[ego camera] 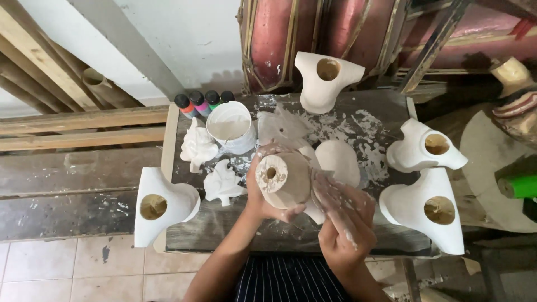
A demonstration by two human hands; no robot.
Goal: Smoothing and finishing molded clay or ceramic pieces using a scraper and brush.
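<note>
My left hand (263, 196) grips a tan, unpainted bust-shaped figure (284, 178) from below and holds it upright over the table, its neck hole facing up. My right hand (342, 215), smeared with white paint, rests against the figure's right side; its fingers look closed around something thin, but I cannot make it out. A white paint pot (230, 126) stands just behind the figure, and a smooth white rounded piece (339, 162) lies to its right.
Several white-painted busts with neck holes stand around the paint-spattered dark table (224, 223): at the left (162, 206), back (325, 79), and right (424, 150) (426, 210). Small white figurines (197, 146) (222, 184) and paint bottles (202, 102) sit at the left. Wooden planks lie further left.
</note>
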